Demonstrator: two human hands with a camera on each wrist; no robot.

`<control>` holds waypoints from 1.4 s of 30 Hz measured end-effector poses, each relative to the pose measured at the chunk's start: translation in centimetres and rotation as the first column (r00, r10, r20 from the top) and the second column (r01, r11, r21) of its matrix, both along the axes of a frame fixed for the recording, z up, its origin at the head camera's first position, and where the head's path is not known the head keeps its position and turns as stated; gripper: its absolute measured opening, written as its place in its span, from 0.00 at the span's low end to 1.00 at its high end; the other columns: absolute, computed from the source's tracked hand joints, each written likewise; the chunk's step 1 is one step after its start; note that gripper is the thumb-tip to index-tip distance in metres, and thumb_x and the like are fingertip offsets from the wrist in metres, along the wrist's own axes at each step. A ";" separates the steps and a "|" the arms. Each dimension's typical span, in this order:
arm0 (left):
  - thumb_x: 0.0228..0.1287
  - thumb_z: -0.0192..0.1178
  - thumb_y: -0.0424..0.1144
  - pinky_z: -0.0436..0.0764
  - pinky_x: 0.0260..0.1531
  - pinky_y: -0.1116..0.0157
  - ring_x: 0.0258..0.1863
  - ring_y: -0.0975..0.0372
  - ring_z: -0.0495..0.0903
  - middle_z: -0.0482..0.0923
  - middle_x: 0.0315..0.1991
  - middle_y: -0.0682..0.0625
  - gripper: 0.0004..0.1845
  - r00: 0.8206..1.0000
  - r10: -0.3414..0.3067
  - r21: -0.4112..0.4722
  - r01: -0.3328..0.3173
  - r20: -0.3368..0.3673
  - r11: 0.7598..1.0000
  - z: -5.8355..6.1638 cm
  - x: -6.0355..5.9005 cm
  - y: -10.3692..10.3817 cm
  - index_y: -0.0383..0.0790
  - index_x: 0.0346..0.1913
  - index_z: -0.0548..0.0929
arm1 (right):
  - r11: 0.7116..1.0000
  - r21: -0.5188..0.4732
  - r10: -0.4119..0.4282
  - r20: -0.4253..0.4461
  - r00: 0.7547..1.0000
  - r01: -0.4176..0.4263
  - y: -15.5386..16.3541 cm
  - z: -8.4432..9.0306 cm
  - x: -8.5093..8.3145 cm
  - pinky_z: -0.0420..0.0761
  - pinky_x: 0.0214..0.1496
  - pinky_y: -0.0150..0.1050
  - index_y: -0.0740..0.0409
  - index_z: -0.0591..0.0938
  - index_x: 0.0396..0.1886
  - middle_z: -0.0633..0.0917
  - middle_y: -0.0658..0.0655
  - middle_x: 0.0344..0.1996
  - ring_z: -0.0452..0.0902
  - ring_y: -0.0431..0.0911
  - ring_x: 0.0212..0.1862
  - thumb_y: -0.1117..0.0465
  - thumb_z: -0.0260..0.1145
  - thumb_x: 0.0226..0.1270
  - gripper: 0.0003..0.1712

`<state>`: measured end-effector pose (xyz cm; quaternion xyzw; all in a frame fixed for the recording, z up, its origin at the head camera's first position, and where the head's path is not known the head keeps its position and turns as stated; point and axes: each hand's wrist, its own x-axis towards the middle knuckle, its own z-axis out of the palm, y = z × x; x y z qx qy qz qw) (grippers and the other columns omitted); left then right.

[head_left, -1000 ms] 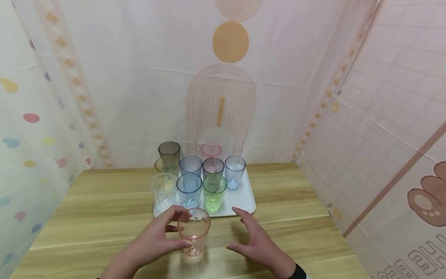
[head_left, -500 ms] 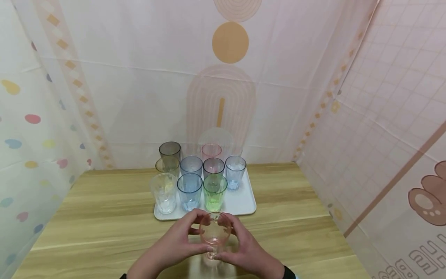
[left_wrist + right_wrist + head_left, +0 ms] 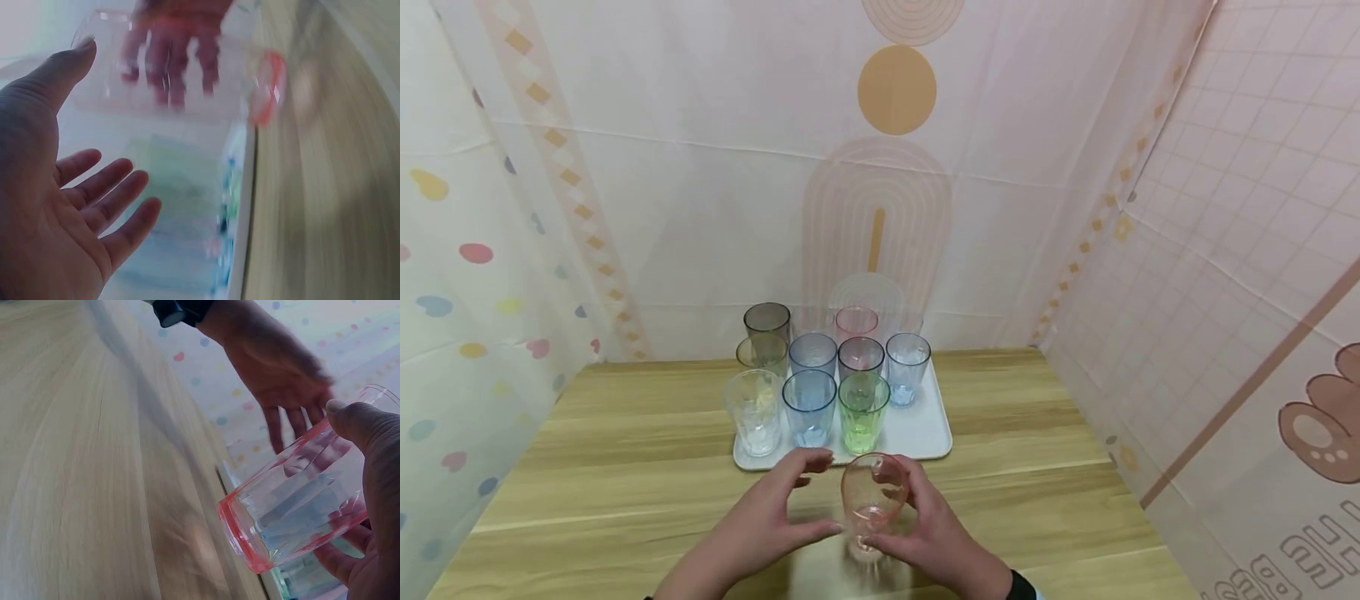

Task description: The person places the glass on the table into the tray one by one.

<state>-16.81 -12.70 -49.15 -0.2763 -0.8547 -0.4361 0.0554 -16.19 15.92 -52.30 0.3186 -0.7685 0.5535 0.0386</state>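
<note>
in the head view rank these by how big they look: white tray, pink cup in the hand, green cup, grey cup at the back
1. white tray
2. pink cup, nearest the camera
3. green cup
4. grey cup, farthest back, so its true size is unsure

Eleven cups (image 3: 809, 408): ten on one tray (image 3: 925, 433), one held; two hands (image 3: 925, 533).

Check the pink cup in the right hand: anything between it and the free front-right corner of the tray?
Nothing visible. The right hand grips the pink cup just in front of the tray; the green cup stands left of that bare corner. The left hand is open beside the cup.
</note>
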 end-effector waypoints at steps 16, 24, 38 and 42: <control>0.58 0.84 0.62 0.77 0.64 0.30 0.67 0.32 0.76 0.76 0.69 0.28 0.55 0.916 0.320 -0.334 -0.388 -0.240 0.859 -4.1 0.4 -11.6 0.25 0.74 0.72 | 0.978 0.035 -0.205 0.050 0.977 0.204 3.5 -0.6 -0.9 0.83 0.71 0.52 0.54 0.67 0.80 0.81 0.54 0.68 0.81 0.61 0.69 0.59 0.89 0.60 0.54; 0.60 0.81 0.64 0.74 0.64 0.26 0.70 0.28 0.72 0.71 0.73 0.23 0.58 0.917 0.338 -0.373 -0.396 -0.212 0.839 -4.6 0.4 -13.2 0.24 0.77 0.69 | 0.963 0.043 -0.269 0.081 0.960 0.267 4.5 -0.2 -2.8 0.79 0.75 0.59 0.55 0.66 0.83 0.82 0.61 0.70 0.79 0.57 0.72 0.62 0.87 0.62 0.55; 0.62 0.80 0.65 0.74 0.64 0.25 0.70 0.28 0.72 0.70 0.75 0.24 0.56 0.916 0.343 -0.380 -0.399 -0.209 0.834 -4.5 0.5 -12.8 0.26 0.77 0.71 | 0.949 -0.014 -0.316 0.028 0.949 0.316 5.1 1.6 -10.1 0.68 0.81 0.67 0.57 0.62 0.83 0.79 0.66 0.74 0.73 0.58 0.77 0.66 0.83 0.69 0.51; 0.61 0.80 0.65 0.75 0.64 0.26 0.70 0.29 0.73 0.71 0.74 0.25 0.56 0.912 0.346 -0.367 -0.406 -0.221 0.837 -4.7 0.7 -12.8 0.27 0.77 0.71 | 0.946 -0.015 -0.324 0.042 0.945 0.325 4.7 2.2 -11.1 0.65 0.83 0.66 0.58 0.62 0.82 0.78 0.67 0.74 0.73 0.59 0.78 0.65 0.82 0.69 0.50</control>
